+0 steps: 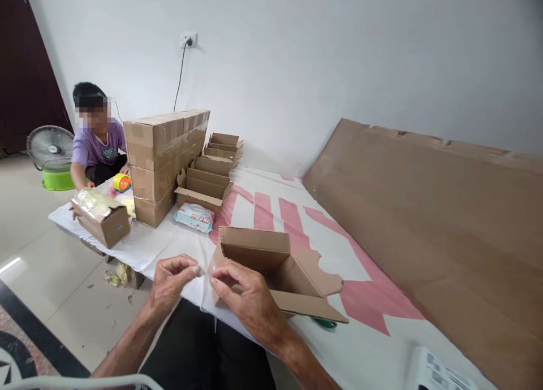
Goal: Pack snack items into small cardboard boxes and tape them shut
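Observation:
My left hand and my right hand meet at the near edge of the table, fingertips pinching a thin, clear strip between them; it looks like tape, though it is hard to make out. Just behind my right hand lies an open, partly folded cardboard box with its flaps spread. A green object peeks out from under its front flap.
A pack of wet wipes lies further back, beside several open boxes and a stack of sealed cartons. Another person sits at the far end by a taped box and a tape roll. Large cardboard sheets lean at the right. A fan stands on the floor.

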Available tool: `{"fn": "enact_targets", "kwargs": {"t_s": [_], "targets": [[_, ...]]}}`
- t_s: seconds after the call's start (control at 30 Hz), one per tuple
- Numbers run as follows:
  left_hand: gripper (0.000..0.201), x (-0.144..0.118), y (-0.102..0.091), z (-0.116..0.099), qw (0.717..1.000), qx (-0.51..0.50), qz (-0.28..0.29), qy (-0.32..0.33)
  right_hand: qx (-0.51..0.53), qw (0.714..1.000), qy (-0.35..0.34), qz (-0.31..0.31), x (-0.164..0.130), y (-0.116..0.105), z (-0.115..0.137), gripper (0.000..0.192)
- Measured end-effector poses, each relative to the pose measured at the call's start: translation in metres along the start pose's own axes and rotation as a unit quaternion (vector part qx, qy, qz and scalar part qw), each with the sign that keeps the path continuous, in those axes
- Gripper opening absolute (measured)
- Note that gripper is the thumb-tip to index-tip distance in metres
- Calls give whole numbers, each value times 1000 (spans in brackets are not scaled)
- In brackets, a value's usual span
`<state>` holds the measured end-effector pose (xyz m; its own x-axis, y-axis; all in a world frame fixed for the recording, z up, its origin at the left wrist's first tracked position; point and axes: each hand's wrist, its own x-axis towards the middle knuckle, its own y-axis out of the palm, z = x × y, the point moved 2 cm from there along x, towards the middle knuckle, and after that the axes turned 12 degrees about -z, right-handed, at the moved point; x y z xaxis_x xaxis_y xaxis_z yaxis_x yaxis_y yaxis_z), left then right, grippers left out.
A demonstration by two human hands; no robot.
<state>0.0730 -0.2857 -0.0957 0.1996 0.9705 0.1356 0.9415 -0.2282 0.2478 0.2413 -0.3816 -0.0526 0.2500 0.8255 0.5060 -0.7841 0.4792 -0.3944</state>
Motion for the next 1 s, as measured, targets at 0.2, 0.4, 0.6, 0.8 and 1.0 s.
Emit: {"fn": "enact_targets", "kwargs": {"t_s": [0.2,0.4,0.6,0.8,1.0], "targets": [[31,43,-59,-9,976,49,-202,61,-166,983,-80,21,-14,-33,-22,23],[25,73,-110,-68,916,177,-274,233,-252,961,-111,22,-34,-56,-54,49],[9,138,-177,-76,859,302,-383,154,-297,947,-93,79,-42,-60,-70,44],[13,137,-177,-44,895,274,-328,129,-294,948,-93,79,-37,-59,-71,34],[38,155,-185,-38,935,201,-287,62,-289,950,-77,87,-35,-60,-72,38]]}}
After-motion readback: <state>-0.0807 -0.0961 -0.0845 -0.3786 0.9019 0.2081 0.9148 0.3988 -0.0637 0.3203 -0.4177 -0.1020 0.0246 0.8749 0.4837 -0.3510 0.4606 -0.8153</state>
